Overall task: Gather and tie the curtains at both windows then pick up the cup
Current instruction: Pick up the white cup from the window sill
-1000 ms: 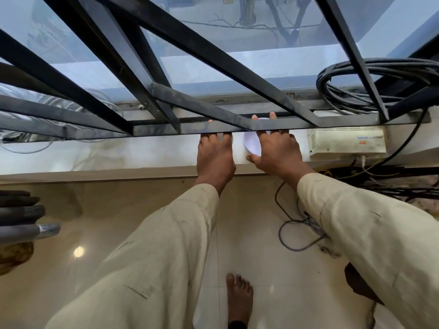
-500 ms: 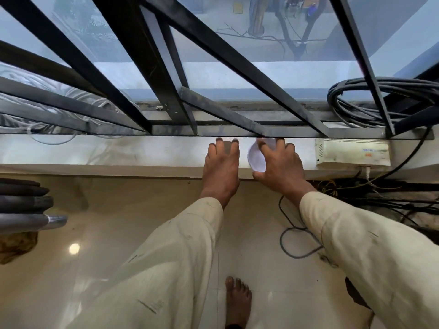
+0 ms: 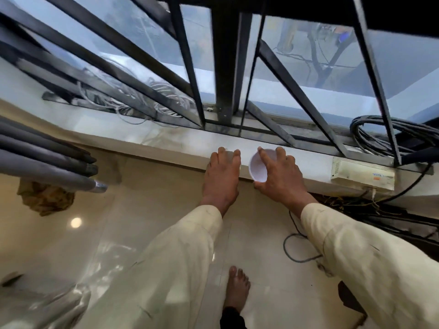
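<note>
Two hands, right hand (image 3: pixel 280 176) gripping cup (image 3: pixel 259 166)

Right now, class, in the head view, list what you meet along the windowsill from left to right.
White cable bundle → left hand → white cup → right hand → beige electrical box → black cable coil.

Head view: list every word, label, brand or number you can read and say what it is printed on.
No text here can be read for certain.
Cream box on the window sill: a short blue line of print with an orange mark beneath it, too small and blurred to read.
White cup under the right hand: no print visible.
Left hand, sleeves, window bars: no writing.
</note>
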